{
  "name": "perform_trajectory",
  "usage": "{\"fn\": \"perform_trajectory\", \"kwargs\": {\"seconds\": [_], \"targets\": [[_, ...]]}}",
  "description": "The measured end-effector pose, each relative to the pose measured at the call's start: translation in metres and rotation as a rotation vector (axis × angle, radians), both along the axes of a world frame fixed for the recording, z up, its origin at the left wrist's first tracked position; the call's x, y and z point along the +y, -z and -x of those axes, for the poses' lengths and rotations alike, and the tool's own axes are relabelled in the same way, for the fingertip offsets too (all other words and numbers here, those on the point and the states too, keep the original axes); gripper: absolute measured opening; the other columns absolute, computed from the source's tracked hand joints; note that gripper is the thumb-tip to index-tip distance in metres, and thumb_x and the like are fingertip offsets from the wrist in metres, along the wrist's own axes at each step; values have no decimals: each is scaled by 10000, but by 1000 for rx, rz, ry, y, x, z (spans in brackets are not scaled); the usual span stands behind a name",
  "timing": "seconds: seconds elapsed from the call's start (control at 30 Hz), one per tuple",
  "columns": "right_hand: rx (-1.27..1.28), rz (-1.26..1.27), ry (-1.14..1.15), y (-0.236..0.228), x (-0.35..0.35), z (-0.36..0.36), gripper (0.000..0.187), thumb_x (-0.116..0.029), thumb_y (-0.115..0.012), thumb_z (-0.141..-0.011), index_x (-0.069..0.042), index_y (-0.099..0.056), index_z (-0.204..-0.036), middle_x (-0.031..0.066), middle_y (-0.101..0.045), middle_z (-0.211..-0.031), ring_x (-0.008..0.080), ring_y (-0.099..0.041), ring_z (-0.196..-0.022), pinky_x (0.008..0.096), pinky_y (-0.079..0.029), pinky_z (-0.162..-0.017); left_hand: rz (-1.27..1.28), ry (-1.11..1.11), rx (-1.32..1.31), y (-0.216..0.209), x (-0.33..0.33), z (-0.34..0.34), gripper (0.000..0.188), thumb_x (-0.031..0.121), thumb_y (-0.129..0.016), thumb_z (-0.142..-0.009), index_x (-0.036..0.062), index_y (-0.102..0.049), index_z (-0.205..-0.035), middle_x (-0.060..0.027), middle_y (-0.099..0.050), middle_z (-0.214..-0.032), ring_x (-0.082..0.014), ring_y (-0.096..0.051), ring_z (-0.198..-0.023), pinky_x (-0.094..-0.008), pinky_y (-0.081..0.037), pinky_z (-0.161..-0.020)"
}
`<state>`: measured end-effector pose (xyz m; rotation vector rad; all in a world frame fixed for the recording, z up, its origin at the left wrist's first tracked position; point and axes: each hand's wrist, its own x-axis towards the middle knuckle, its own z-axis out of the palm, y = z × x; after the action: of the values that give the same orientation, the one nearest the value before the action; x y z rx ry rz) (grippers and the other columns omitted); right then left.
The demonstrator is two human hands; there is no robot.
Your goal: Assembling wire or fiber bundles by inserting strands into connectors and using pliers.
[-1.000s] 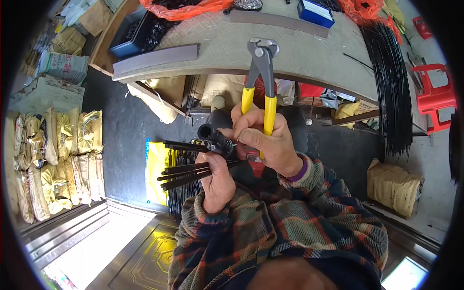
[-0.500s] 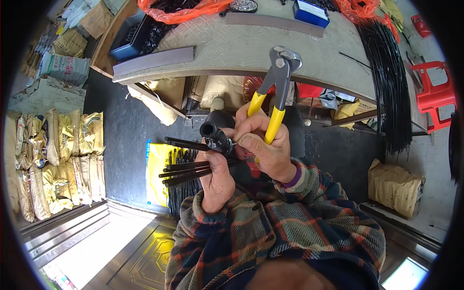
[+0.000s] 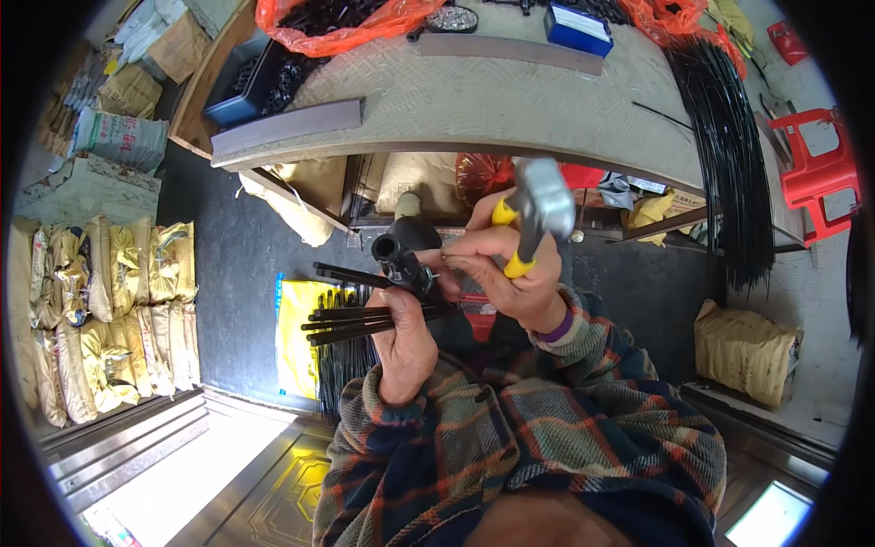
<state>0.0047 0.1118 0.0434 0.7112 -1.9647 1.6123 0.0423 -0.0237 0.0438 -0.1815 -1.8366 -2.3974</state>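
Observation:
Held in my left hand (image 3: 407, 351) is a bundle of thin black rods (image 3: 351, 319), their ends sticking out to the left. A black tubular plastic fitting (image 3: 396, 258) with an open round mouth stands above that hand, at its fingers. My right hand (image 3: 515, 273) is closed around pincers with yellow handles (image 3: 521, 263); their metal head (image 3: 549, 202) is smeared by motion. Thumb and forefinger of the right hand pinch together beside the fitting; what lies between them is too small to make out.
Ahead stands a workbench (image 3: 492, 105) bearing a blue bin (image 3: 241, 87), an orange bag (image 3: 346, 32) of black parts and a blue box (image 3: 580, 29). Long black rods (image 3: 720, 155) hang over its right end. A red stool (image 3: 816, 173) is at right, wrapped bundles (image 3: 109, 310) at left.
The pincers have tipped in my right hand, their head swinging down and toward me. My left hand keeps its grip on the rods, nearly unmoved.

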Motion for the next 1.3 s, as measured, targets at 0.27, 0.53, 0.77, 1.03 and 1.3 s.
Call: {"fn": "perform_trajectory", "kwargs": {"seconds": [0.27, 0.53, 0.77, 1.03, 1.3], "targets": [[366, -284, 85, -6, 4, 12, 269, -65, -746, -631, -90, -478, -623, 85, -566, -801, 182, -532, -589, 238, -396, -478, 181, -78, -21, 5, 1, -7, 379, 295, -339, -908, -5, -498, -1077, -69, -554, -827, -152, -544, -751, -259, -448, -691], [-363, 435, -367, 7, -15, -12, 95, 2, -550, -785, -6, -528, -878, 140, -447, -938, 122, -499, -690, 241, -437, -615, 78, 71, -10, 4, -5, -2, 524, 462, -258, -936, -1, -493, -1002, -68, -524, -885, -137, -496, -788, -246, -388, -716], [-57, 167, -236, 7, -18, -4, 119, -37, -635, -732, -24, -584, -839, 113, -508, -807, 149, -491, -704, 256, -389, -608, 78, 27, -54, 10, -9, -7, 532, 485, -291, -921, -4, -470, -1029, -90, -525, -978, -159, -503, -902, -282, -373, -839], [-63, 193, -256, 8, -23, -8, 128, -20, -661, -713, -9, -615, -832, 109, -502, -822, 141, -468, -692, 251, -373, -598, 113, 22, 42, 15, -14, -5, 552, 499, -277, -917, -12, -467, -1006, -103, -521, -946, -163, -497, -851, -278, -374, -796], [-76, -130, -76, -2, -10, -7, 168, -45, -703, -650, -37, -600, -782, 119, -529, -864, 202, -535, -688, 279, -432, -604, 2, -92, -29, 31, -15, 1, 665, 589, -283, -879, -27, -533, -914, -42, -508, -698, -119, -456, -620, -244, -369, -586]]}}
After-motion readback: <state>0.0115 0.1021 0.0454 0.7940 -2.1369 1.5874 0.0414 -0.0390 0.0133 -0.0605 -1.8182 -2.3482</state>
